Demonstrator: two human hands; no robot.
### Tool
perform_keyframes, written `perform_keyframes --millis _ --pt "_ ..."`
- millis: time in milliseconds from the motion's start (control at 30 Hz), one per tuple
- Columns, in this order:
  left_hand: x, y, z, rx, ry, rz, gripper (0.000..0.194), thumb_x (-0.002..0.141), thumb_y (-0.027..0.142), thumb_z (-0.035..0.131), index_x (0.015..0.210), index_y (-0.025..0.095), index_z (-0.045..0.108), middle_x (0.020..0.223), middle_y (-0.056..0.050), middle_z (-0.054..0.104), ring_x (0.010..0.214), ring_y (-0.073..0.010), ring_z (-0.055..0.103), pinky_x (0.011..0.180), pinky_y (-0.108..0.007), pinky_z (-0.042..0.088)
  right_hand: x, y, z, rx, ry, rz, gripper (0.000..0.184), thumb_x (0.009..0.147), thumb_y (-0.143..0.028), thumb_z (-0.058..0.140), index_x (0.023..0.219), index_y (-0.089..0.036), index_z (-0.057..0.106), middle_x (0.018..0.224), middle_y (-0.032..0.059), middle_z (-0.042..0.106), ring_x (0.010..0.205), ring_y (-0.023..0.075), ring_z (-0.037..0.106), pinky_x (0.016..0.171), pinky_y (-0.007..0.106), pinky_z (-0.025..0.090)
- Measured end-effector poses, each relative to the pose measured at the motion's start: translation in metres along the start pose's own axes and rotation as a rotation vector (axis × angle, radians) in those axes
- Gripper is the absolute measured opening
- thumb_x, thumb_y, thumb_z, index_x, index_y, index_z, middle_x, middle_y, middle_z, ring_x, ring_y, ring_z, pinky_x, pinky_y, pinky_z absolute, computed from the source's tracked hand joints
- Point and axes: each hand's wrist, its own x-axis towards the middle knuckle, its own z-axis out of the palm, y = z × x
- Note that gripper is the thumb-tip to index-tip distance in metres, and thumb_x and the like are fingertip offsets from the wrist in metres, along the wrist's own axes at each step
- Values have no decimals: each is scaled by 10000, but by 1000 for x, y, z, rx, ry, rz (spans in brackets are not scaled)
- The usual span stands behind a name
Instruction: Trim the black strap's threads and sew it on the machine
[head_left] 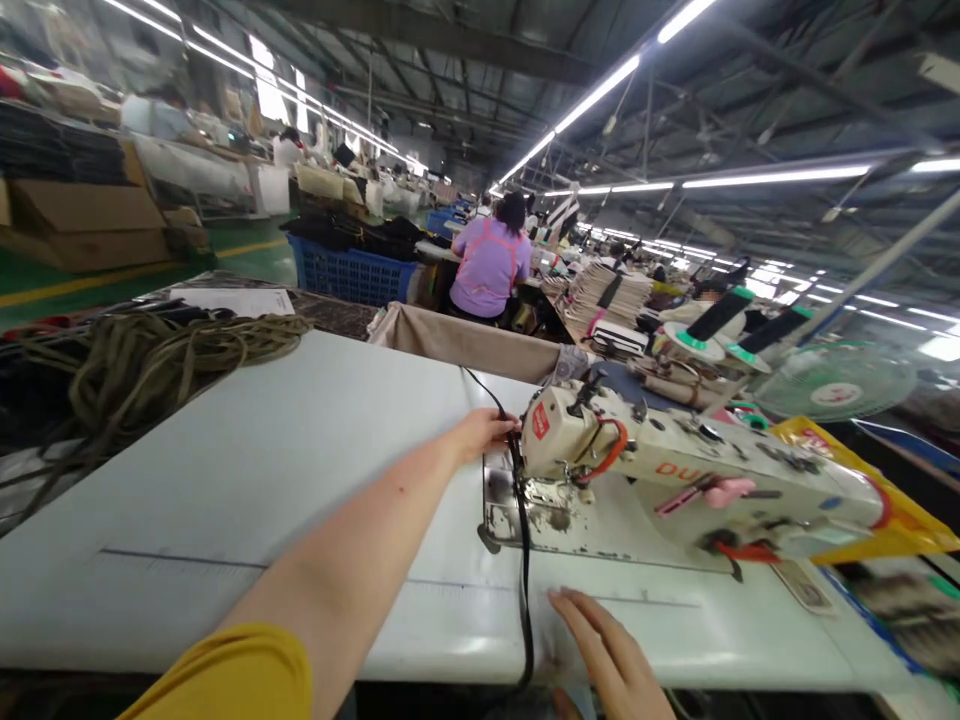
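Observation:
A narrow black strap runs from the far side of the white table, past the sewing machine's needle area, and hangs over the front edge. My left hand is closed on it beside the machine head, thumb and fingers pinching the strap. At the front edge, just right of the strap, my right hand has its fingers stretched out and apart, with nothing visible in it. The sewing machine stands to the right of my left hand, its metal plate under the strap.
Olive straps lie heaped at the left. Behind the table stand a fabric-lined bin and a blue crate. A co-worker in purple sits ahead. Thread spools and a fan are on the right.

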Motion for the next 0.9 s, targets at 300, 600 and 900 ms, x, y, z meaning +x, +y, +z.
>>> perform_keyframes --millis 300,600,900 --pt "2 -7 -4 74 -71 -2 296 691 162 931 871 118 700 842 -95 767 779 -190 728 833 -340 568 -31 -43 31 132 171 256 553 960 -131 506 1496 -261 525 1345 127 664 1219 294 675 1020 465 601" --pt "-2 -7 -11 140 -86 43 311 694 177 932 904 112 712 837 -83 759 760 -188 702 813 -346 559 -53 -69 64 300 -125 525 397 902 -384 716 1229 -162 688 1150 197 761 1092 401 735 910 523 624" --pt "-5 -3 -13 170 -126 44 389 661 231 967 944 93 739 885 -102 767 793 -196 707 816 -348 561 -56 -81 52 814 -51 759 136 965 -346 595 952 -224 655 888 51 739 839 216 725 800 300 588"
